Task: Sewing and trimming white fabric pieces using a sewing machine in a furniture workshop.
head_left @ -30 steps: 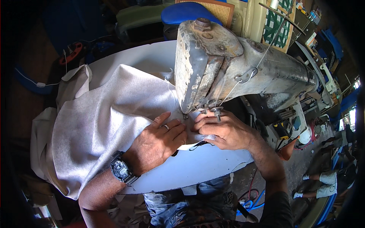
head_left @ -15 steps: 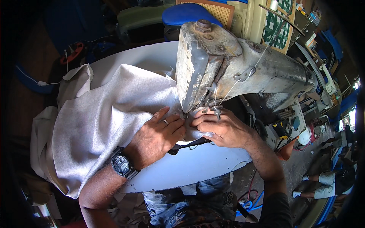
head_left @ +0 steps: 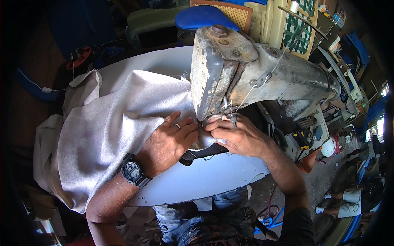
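A light grey fabric (head_left: 98,127) lies in loose folds over the left side of the white sewing table (head_left: 205,176). Its right edge runs beneath the head of a worn, paint-chipped sewing machine (head_left: 246,67). My left hand (head_left: 166,139), with a ring and a black watch (head_left: 133,170) on that arm, rests open on the cloth just left of the needle area. Right of the needle, my right hand (head_left: 240,137) has its fingers closed on the fabric edge. The machine head partly hides those fingertips and the needle itself.
A thread spool (head_left: 294,6) stands at the top right, its thread running down to the machine. Behind the table are a blue padded seat (head_left: 205,17) and a cane panel (head_left: 230,15). Another person (head_left: 357,201) is on the floor area at the far right.
The fabric edge between my hands has shifted slightly away from me, baring more of the dark machine bed. Both hands have moved a little with it.
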Demonstrator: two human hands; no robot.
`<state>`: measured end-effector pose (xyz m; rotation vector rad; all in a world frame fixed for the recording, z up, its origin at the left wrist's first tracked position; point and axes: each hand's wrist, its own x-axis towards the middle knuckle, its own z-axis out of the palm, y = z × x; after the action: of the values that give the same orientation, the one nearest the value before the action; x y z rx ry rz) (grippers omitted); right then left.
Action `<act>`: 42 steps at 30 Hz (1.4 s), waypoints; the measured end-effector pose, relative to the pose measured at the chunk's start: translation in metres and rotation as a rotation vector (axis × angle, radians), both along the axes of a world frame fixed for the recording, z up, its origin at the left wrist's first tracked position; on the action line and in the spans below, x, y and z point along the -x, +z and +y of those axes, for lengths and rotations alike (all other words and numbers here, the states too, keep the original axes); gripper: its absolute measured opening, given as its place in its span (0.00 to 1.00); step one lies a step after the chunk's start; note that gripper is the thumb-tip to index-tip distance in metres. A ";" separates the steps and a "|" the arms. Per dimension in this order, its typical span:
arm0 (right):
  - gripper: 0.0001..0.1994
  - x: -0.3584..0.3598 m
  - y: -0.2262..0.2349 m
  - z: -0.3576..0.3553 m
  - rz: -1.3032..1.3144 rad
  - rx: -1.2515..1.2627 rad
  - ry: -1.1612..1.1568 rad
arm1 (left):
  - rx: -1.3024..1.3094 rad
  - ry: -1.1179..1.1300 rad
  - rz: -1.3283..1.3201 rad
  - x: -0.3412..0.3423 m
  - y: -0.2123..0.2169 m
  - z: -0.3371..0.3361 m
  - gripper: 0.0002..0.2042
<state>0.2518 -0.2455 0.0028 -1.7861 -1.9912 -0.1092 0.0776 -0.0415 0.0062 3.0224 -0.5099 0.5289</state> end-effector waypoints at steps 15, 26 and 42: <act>0.10 0.003 0.007 -0.006 0.075 -0.020 0.056 | 0.042 -0.021 -0.007 0.007 0.009 -0.019 0.15; 0.07 0.007 0.008 -0.006 0.019 -0.005 0.062 | 0.021 0.004 0.005 0.007 0.010 -0.018 0.14; 0.10 0.013 -0.003 -0.005 0.017 -0.092 0.004 | 0.140 0.002 -0.044 0.008 0.009 -0.019 0.17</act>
<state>0.2383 -0.2502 0.0003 -1.7196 -1.9456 -0.1811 0.0700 -0.0606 0.0152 2.8844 -0.4519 0.6061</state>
